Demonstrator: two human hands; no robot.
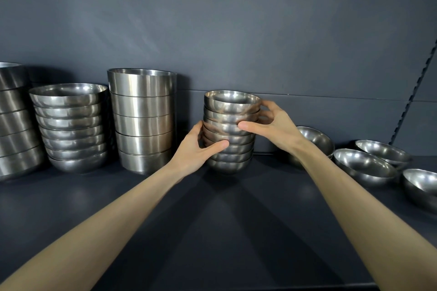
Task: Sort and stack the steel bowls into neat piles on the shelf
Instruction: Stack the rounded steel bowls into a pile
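Pressure from both sides should square the small-bowl stack [230,139], which stands on the shelf [212,231] between the straight-walled pile [142,118] and the loose bowls [364,165]: the left hand [198,149] curls its grip round the lower bowls, the right hand [274,120] pinches the upper ones, thumb in front. Nudging the top bowls gently into line would, I judge, keep slick steel from sliding. No brand, label or writing is readable.

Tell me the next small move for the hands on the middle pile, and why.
Probably nudge the upper bowls leftward to square the pile: the left hand steadies its lower part, the right hand grips the top, and those upper bowls overhang rightward.
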